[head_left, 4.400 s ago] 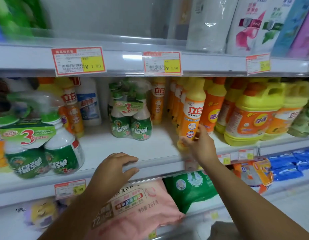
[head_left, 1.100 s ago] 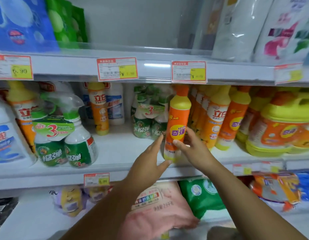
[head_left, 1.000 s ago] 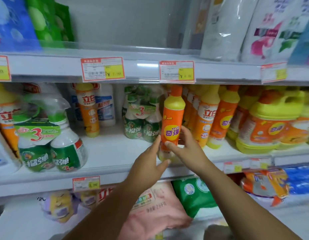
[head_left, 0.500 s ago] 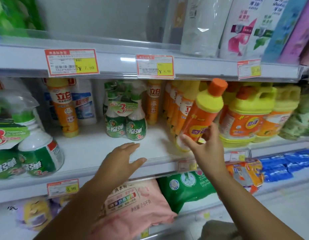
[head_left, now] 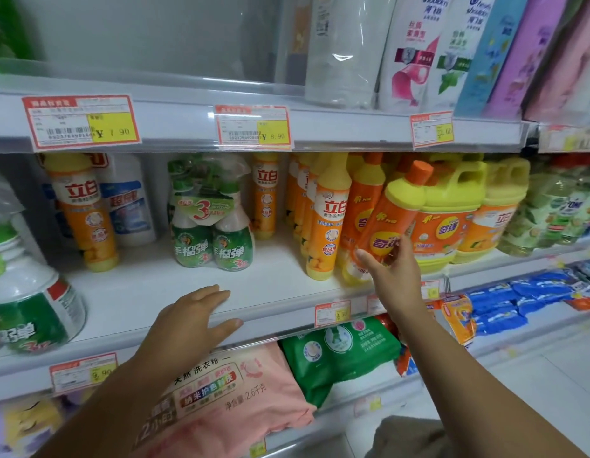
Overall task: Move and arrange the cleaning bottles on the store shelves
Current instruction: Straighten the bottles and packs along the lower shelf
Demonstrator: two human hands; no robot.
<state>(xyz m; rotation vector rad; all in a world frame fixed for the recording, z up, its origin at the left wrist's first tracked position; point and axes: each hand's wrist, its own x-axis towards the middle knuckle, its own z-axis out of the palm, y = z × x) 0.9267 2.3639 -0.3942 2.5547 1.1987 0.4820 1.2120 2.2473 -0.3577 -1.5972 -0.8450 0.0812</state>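
My right hand (head_left: 394, 271) grips the lower body of an orange detergent bottle (head_left: 391, 214) with a yellow shoulder and orange cap. The bottle leans to the right, its base on the middle shelf (head_left: 155, 292) among other orange and yellow bottles (head_left: 326, 213). My left hand (head_left: 194, 319) lies flat and open on the shelf's front edge, holding nothing. A twin pack of green spray bottles (head_left: 211, 226) stands behind and above that hand.
Large yellow jugs (head_left: 452, 206) stand right of the held bottle. Another green spray pack (head_left: 26, 292) is at the far left. A single orange bottle (head_left: 82, 209) stands at the back left. Pink (head_left: 227, 391) and green (head_left: 340, 352) bags fill the shelf below.
The right hand carried the orange bottle from the shelf's middle to the right and set it leaning among the orange bottles. The left hand let go and dropped onto the shelf edge.
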